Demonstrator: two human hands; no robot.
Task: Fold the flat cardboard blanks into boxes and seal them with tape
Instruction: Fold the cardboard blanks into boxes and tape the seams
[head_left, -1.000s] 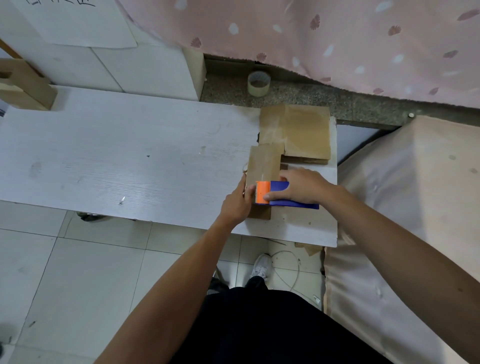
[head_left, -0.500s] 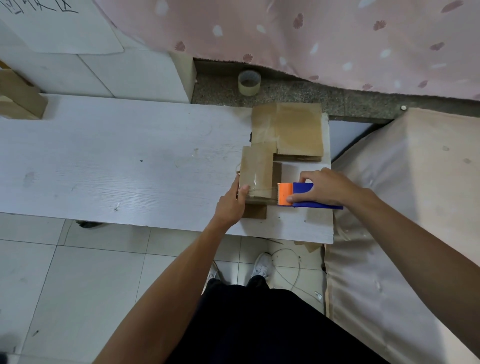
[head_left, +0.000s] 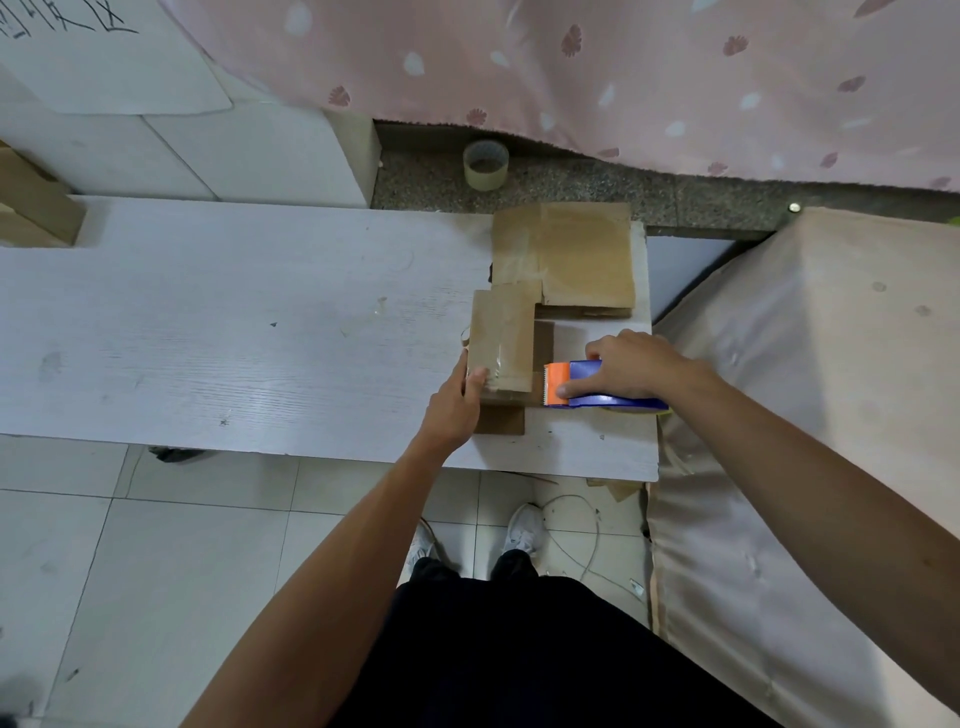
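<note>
White wood-grain desk (head_left: 260, 338) over a tiled floor, with a pink patterned curtain (head_left: 675, 78) behind and a bed (head_left: 805, 389) hard against the right end. Spare tape roll (head_left: 485, 164) well apart on the stone ledge.

Toward the desk's right end, a small folded box (head_left: 501, 338), just in front of a stack of flat blanks (head_left: 582, 254). Across the box top, a strip of clear tape (head_left: 496, 370) running from the left edge to the right.

Left hand (head_left: 457, 405) wrapped on the box's near-left corner, thumb on top over the tape's start. Right hand (head_left: 631, 366) closed round a blue tape dispenser (head_left: 587, 387), orange blade end right at the box's right edge.

Looks like the cut at the end of a sealing pass.

Possible trouble from here:
- Box dragged rightward by the pull on the tape, if the left hand's hold slackens.
- Ragged or stretched tear, if the blade is not tipped firmly into the tape.
- Free tape end curling back on itself before being pressed down the right side.
- Brown piece (head_left: 501, 420) flat at the box's near side: open flap or scrap, cannot tell. If a flap, seal incomplete.
</note>
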